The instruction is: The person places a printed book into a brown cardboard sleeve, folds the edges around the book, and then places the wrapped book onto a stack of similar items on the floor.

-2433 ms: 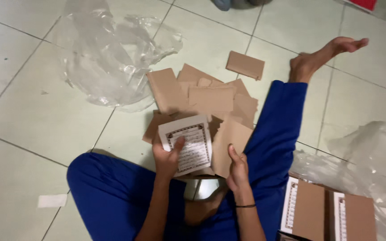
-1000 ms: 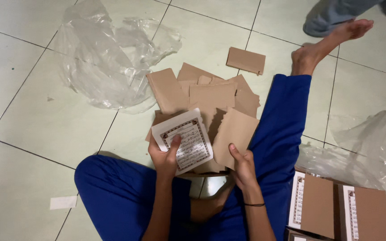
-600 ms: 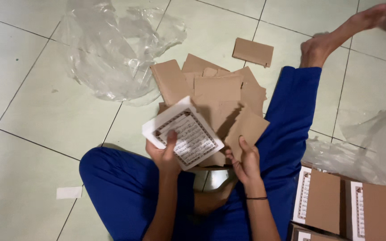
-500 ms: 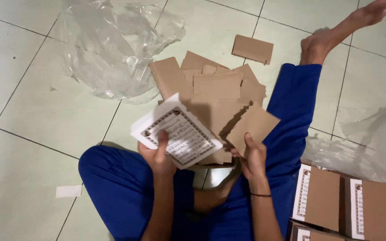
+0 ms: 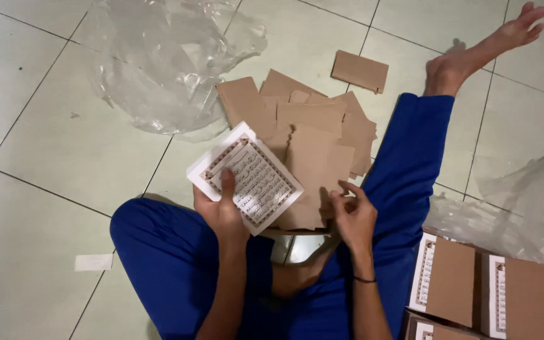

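Nearby, clear plastic sheet [image 5: 165,63], brown cardboard sleeves [image 5: 310,126], wrapped books [image 5: 473,283].

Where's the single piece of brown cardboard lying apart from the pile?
In the head view, the lone cardboard piece lies on the floor tiles beyond the cardboard pile, toward the upper right, near the bare foot.

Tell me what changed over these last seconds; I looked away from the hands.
The left hand lifted the white printed booklet off the brown cardboard pile and swung it leftward. The right hand slid down that pile's near edge. Plastic wrap and wrapped booklets stayed put.
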